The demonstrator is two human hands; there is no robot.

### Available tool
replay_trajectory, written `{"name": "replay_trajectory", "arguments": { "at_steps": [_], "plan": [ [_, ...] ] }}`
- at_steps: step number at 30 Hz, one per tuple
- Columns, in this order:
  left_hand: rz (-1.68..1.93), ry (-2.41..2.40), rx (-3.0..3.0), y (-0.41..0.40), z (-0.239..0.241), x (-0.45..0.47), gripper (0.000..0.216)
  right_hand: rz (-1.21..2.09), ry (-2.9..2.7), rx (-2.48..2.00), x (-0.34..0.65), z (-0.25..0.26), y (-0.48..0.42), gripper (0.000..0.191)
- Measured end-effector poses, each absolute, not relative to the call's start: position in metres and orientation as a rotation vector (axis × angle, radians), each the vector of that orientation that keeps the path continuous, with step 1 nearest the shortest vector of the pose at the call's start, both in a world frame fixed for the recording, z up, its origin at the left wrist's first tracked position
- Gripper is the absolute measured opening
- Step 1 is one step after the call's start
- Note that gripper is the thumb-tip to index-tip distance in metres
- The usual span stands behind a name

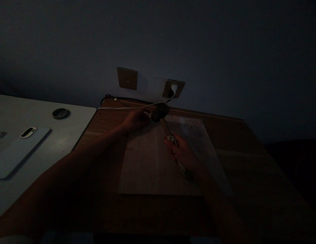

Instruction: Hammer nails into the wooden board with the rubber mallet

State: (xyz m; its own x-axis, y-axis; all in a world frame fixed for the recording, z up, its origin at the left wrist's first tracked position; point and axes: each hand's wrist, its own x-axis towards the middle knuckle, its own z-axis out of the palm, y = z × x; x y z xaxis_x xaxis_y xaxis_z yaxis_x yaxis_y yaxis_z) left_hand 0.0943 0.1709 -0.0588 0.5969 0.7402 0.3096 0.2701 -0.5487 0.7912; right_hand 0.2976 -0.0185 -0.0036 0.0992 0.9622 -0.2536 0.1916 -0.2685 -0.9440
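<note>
My right hand is wrapped round the handle of a mallet. Its dark, rounded head points away from me, over the far left part of a pale board. The handle is light wood near the head and has a mottled covering farther down. Close to the left side of the head, my left hand has its fingers curled in a pinch at the board's far left corner. A small pale bit shows by its fingertips, too dark to name. Part of those fingertips is hidden behind the mallet head.
The board lies on a brown wooden table. A white tabletop adjoins on the left, holding a phone and a small round dark dish. A white cable runs from a wall socket; a second wall plate is beside it.
</note>
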Motion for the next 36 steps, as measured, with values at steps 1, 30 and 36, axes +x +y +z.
{"name": "replay_trajectory", "arguments": {
  "at_steps": [1, 30, 36],
  "plan": [
    [0.844, 0.804, 2.113, 0.171, -0.060, 0.094, 0.053, 1.288, -1.037, -1.537, 0.297, -0.001, -0.024, 0.042],
    [0.449, 0.989, 2.868, 0.120, -0.034, 0.023, 0.038, 0.990, -1.060, -2.007, 0.320, -0.010, -0.117, 0.053],
    [0.337, 0.711, 2.862, 0.066, -0.036, -0.026, 0.063, 0.500, -1.277, -2.069, 0.339, -0.018, -0.145, 0.039]
  ]
}}
